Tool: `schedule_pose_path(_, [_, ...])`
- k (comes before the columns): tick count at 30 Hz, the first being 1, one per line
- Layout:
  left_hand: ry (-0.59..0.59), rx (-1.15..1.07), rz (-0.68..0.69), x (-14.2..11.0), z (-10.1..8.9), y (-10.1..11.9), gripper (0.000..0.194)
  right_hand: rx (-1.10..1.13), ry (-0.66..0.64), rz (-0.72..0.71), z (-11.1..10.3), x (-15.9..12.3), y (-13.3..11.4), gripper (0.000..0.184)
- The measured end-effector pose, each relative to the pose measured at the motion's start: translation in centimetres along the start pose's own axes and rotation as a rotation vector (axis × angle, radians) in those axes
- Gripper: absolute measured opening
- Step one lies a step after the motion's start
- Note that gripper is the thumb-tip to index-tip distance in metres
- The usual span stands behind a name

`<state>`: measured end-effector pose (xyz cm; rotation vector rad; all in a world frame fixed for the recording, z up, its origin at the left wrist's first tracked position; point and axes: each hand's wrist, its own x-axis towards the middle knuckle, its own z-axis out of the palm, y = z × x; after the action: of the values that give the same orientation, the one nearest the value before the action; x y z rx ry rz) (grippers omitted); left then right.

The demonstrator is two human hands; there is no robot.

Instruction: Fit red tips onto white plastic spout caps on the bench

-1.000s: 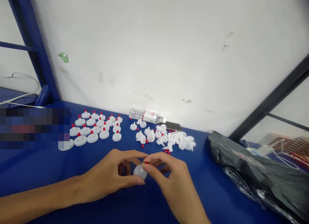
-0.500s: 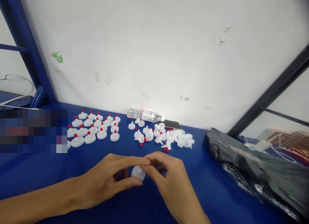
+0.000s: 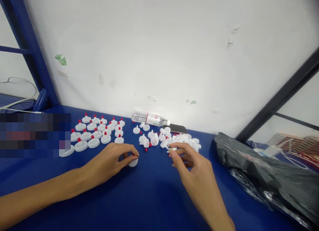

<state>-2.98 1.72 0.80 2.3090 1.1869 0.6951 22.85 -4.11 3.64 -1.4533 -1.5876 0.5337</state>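
Note:
Held between the thumb and fingers of my left hand (image 3: 117,159) is a white spouted bottle cap (image 3: 133,163), low over the table; its top is hidden by the fingertips. My right hand (image 3: 193,159) is over the front of a loose pile of white spouted caps (image 3: 184,138), thumb and index finger slightly apart, with nothing visible held. Small red tips (image 3: 146,150) lie scattered among the loose caps. To the left, several white caps with red tips (image 3: 81,144) stand upright in rows.
A clear plastic bottle (image 3: 152,119) lies on its side against the wall, beside a dark phone (image 3: 176,128). At the right is a black plastic bag (image 3: 264,171). Blue frame posts (image 3: 37,48) rise at the left. A blurred patch covers the table's left edge.
My hands have come apart. The left moved left and away from me with the white cap; the right let go and moved right, to the loose pile.

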Motion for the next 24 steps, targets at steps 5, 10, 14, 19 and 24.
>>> schedule_pose_path(5, [0.016,-0.09,-0.055,0.2,0.0,-0.3,0.02,-0.033,0.048,0.015,-1.1,0.5,0.7,0.026])
schedule_pose_path(10, [0.057,0.013,-0.092,0.9,-1.3,-1.0,0.021,-0.096,0.095,0.02,-1.9,0.7,1.0,0.025])
schedule_pose_path(14, [0.035,0.201,-0.173,1.1,-3.5,-2.3,0.02,-0.263,0.115,0.022,-2.5,1.0,1.8,0.022])
schedule_pose_path(19, [0.069,0.315,-0.189,1.0,-5.1,-3.3,0.015,-0.536,-0.038,-0.088,-2.1,1.3,3.2,0.032])
schedule_pose_path(24, [0.104,0.346,-0.189,1.0,-5.0,-3.7,0.014,-0.692,-0.269,-0.162,-1.4,1.1,4.3,0.051])
